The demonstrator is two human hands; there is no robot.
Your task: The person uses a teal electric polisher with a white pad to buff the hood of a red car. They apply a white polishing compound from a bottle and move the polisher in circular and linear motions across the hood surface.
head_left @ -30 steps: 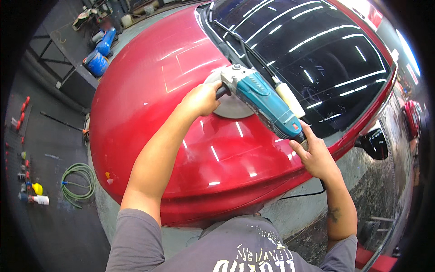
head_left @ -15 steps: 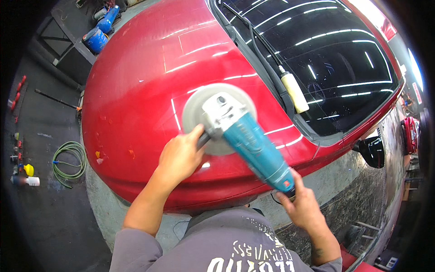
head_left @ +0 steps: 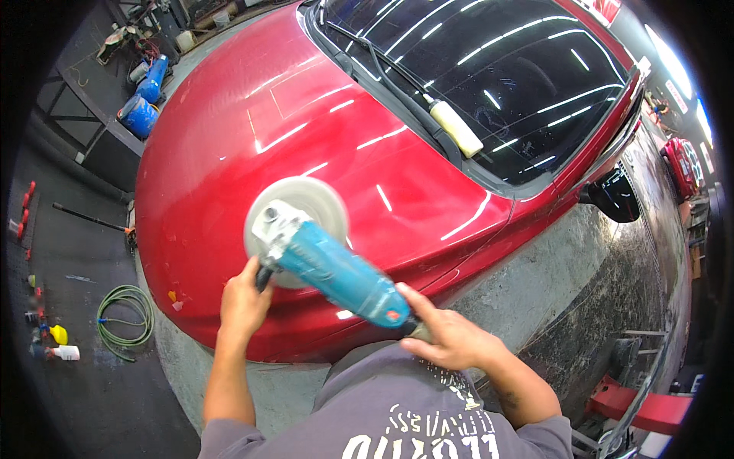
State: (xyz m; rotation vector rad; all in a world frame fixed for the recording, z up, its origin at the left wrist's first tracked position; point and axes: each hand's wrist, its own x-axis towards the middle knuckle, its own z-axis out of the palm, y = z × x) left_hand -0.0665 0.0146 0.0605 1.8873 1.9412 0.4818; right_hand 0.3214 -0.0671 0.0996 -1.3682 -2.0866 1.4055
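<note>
A teal power polisher [head_left: 340, 271] with a silver head lies over the near side of a red car hood [head_left: 229, 153]. Its round pale pad [head_left: 325, 200] rests on the paint, its edge blurred. My left hand [head_left: 245, 302] is closed round the black side handle near the head. At the other end, my right hand [head_left: 447, 333] grips the rear handle, its fingers partly hidden underneath. Small orange and pale marks [head_left: 174, 300] show on the hood's front corner.
A bottle of pale yellow liquid [head_left: 456, 128] lies at the windshield's base beside the wiper [head_left: 378, 57]. The black side mirror [head_left: 615, 195] sticks out at right. On the floor at left are a coiled green hose [head_left: 125, 323] and a blue drum [head_left: 138, 116].
Both hands have moved the polisher left across the hood, toward the car's front. The whole view has shifted a little too, with the windshield and bottle now farther left and higher.
</note>
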